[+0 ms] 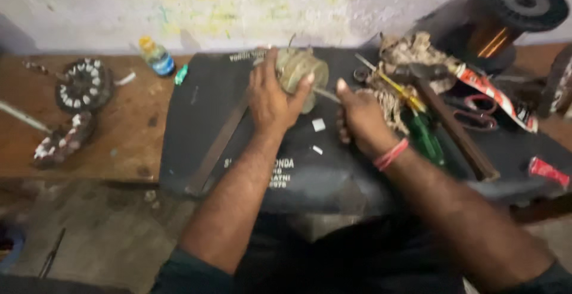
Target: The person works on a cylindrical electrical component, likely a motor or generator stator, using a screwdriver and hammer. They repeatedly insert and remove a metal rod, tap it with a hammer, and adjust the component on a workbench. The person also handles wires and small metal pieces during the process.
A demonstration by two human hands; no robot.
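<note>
A: Start at the hands. What is the left hand point(271, 100) doing?

B: It is closed around a small round drum-shaped part point(302, 70), greyish-green, near the far edge of the black mat point(196, 109). Fingers wrap over the top and the thumb presses its near side, so I judge it is being steadied against the mat.

A: And the right hand point(357, 118)?

B: Just right of the part, curled into a grip on a thin metal rod point(326, 95) whose tip reaches the drum's right side. The thumb points up along it. A red band point(390, 154) sits on that wrist. Holding low on the rod probably gives control at the tip.

A: What lies around them?

B: Two small white scraps point(319, 124) on the mat between the wrists. To the right, a green-handled screwdriver point(424, 136), a long dark wooden handle point(459, 133), a tangle of frayed fibre or wire point(393, 100), and a red tube point(548, 172), all within reach of the right hand. Far right stands a big spool of copper wire point(506, 16). Left, on the bare wooden table point(119, 133), are two wound stators point(83, 85) and a small bottle point(157, 55).

A: Anything unclear?

B: The frame is blurred. The rod's end is hidden in the fist, the palm covers the drum's left face, and I cannot tell what the drum is wound with. The spool's lower part is cut off by clutter.
</note>
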